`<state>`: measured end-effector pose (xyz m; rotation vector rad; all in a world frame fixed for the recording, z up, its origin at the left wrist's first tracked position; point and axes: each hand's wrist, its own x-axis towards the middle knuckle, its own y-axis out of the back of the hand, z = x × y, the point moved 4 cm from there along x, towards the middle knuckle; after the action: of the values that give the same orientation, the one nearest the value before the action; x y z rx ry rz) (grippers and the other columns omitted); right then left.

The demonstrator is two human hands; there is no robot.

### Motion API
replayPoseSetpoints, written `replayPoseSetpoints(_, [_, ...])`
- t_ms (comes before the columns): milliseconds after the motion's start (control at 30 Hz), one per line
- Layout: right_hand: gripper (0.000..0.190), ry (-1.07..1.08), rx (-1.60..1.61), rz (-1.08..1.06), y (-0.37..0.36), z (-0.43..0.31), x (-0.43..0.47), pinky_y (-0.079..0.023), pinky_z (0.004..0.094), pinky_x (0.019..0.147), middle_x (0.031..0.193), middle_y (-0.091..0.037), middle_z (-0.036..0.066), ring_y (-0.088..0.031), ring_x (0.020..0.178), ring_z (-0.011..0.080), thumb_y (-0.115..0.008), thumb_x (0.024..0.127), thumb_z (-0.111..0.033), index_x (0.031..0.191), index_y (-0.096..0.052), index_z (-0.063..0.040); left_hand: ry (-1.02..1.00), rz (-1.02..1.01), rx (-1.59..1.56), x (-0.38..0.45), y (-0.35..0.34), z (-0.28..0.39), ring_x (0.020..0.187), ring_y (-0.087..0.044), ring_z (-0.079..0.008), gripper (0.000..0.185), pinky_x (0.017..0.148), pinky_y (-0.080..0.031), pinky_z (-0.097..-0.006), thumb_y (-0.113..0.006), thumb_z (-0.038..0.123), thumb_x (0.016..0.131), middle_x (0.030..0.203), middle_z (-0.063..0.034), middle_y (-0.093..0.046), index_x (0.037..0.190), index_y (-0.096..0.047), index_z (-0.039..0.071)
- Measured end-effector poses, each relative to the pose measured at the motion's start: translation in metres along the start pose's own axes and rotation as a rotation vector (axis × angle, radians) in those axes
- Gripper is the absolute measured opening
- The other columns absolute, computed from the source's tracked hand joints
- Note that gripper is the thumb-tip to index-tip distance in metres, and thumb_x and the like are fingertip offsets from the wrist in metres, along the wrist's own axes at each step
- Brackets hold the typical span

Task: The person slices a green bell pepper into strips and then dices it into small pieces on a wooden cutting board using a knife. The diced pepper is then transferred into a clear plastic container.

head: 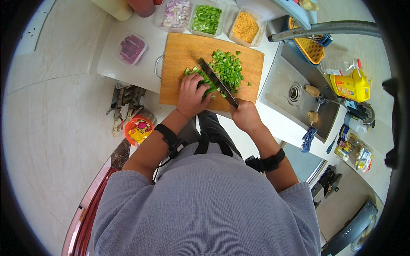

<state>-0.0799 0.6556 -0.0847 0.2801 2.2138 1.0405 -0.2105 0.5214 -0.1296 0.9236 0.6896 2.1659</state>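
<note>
A wooden cutting board (179,48) lies on the counter before me. My right hand (246,116) grips the handle of a dark-bladed kitchen knife (215,78), its blade slanting up and left across the board. Strips of green pepper (209,90) lie bunched left of the blade, pressed down by my left hand (193,94) with bent fingers. Part of the bunch is hidden under that hand. To the right of the blade spreads a pile of diced green pepper (228,68), with a few loose bits beside it.
Behind the board stand plastic containers of chopped onion (176,14), diced green pepper (207,19) and orange crumbs (246,28). A lidded container (130,49) sits at left. On the right are a steel sink (278,83) and a yellow jug (350,85). An orange bin (129,128) stands below left.
</note>
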Motion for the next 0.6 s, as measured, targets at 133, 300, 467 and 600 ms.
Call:
replayPoseSetpoints(133, [0.022,-0.039,-0.097,-0.069,0.005,-0.008,-0.008,-0.051,0.0497,0.071,0.075,-0.063,0.025,-0.063,0.074,0.0439,-0.055,0.085,-0.02,0.081,-0.062,0.001,0.033,0.014,-0.021,0.001,0.002,-0.002,0.109,-0.048,-0.0372,0.032,0.094,-0.04,-0.0472,-0.076,0.014,0.068,0.107,-0.0131,-0.05,0.095,-0.059,0.009])
replayPoseSetpoints(300, [0.018,-0.1,-0.2,-0.195,0.007,-0.012,-0.003,-0.051,0.0477,0.077,0.085,-0.065,0.025,-0.064,0.084,0.0407,-0.055,0.08,-0.015,0.08,-0.062,0.002,0.049,0.005,-0.044,0.002,0.002,-0.005,0.108,-0.049,-0.0354,0.034,0.093,-0.041,-0.0449,-0.077,0.014,0.067,0.107,-0.0105,-0.052,0.095,-0.059,0.009])
replayPoseSetpoints(467, [0.02,-0.112,-0.275,-0.34,0.009,-0.024,0.019,-0.051,0.0453,0.082,0.095,-0.065,0.026,-0.063,0.095,0.0377,-0.057,0.078,-0.015,0.084,-0.064,0.002,0.081,0.003,-0.089,-0.002,-0.001,-0.013,0.108,-0.049,-0.0343,0.035,0.094,-0.041,-0.0439,-0.078,0.014,0.066,0.107,-0.0096,-0.052,0.095,-0.06,0.009])
replayPoseSetpoints(600, [0.022,0.035,-0.368,-0.284,-0.019,-0.017,0.039,-0.051,0.0467,0.079,0.09,-0.065,0.026,-0.063,0.088,0.0395,-0.055,0.081,-0.016,0.089,-0.064,0.002,0.097,-0.003,-0.096,-0.004,0.0,-0.013,0.108,-0.049,-0.0341,0.035,0.093,-0.041,-0.0439,-0.077,0.013,0.065,0.109,-0.01,-0.051,0.096,-0.06,0.009])
